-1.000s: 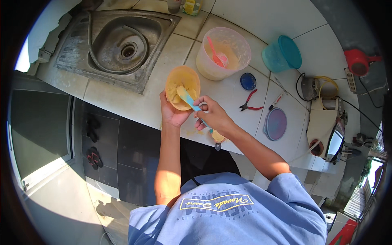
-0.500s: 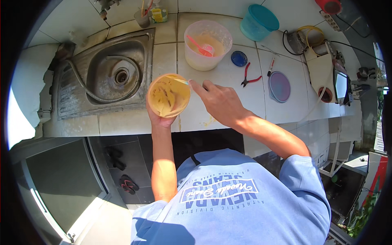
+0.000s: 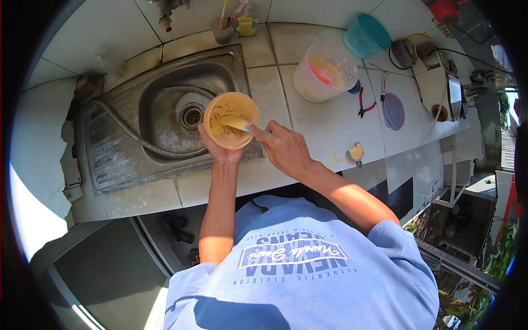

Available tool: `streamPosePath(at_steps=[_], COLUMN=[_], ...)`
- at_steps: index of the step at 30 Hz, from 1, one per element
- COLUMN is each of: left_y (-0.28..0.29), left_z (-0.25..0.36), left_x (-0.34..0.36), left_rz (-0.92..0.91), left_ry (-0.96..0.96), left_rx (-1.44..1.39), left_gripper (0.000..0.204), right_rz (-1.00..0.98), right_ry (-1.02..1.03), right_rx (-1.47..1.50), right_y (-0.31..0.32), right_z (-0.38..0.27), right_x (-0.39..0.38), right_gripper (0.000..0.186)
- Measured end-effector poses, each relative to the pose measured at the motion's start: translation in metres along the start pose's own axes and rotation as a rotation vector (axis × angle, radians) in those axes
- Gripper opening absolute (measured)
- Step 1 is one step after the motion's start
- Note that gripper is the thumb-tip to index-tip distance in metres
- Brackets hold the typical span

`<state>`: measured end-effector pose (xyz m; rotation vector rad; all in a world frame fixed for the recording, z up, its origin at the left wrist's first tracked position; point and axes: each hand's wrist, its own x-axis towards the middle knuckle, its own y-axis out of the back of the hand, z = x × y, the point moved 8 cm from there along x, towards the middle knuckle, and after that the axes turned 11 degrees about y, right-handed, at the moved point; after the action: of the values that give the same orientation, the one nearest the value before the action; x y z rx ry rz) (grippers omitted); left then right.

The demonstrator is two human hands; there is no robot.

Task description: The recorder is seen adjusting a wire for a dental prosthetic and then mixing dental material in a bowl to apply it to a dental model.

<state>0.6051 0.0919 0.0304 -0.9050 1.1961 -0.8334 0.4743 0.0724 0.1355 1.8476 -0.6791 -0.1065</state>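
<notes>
An orange tub [image 3: 208, 121] with thick yellow paste inside is held up by my left hand [image 3: 223, 153], whose fingers wrap round its lower side. Its open mouth faces up toward me, in front of the sink's right edge. My right hand [image 3: 287, 149] grips a spatula [image 3: 237, 122] by its light blue handle. The spatula's broad end is coated yellow and lies inside the tub against the paste. Yellow streaks mark the tub's inner wall. The left fingertips are partly hidden behind the tub.
Left of the tub is a steel sink [image 3: 124, 165] with a grey hose [image 3: 129, 132]. Rightward stand a translucent pail [image 3: 311, 77] with a red scoop [image 3: 320, 73], a teal container [image 3: 367, 36], pliers [image 3: 365, 104] and a round lid [image 3: 393, 111]. A yellow-smeared piece [image 3: 356, 152] lies near the counter's front edge.
My view has turned, and the tub now appears in front of the sink's right edge. The spatula has moved from the tub's rim down into the paste. The smeared piece has come into sight.
</notes>
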Motion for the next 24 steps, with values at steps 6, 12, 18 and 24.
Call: streamPosePath(at_steps=[6, 12, 18, 24], left_y=[0.011, 0.029, 0.030, 0.051], left_z=[0.043, 0.078, 0.105, 0.139], left_x=[0.009, 0.035, 0.047, 0.067], left_rz=[-0.053, 0.063, 0.166, 0.225], left_ry=[0.068, 0.029, 0.034, -0.006], left_rx=[0.020, 0.082, 0.109, 0.171], left_gripper=[0.054, 0.057, 0.051, 0.054], right_rz=[-0.062, -0.020, 0.006, -0.139], right_ry=[-0.085, -0.198, -0.044, -0.636], right_rx=[0.040, 0.575, 0.235, 1.187], right_y=[-0.019, -0.030, -0.079, -0.095], right_z=[-0.028, -0.017, -0.013, 0.006], right_x=[0.022, 0.052, 0.066, 0.099], right_gripper=[0.034, 0.040, 0.039, 0.033])
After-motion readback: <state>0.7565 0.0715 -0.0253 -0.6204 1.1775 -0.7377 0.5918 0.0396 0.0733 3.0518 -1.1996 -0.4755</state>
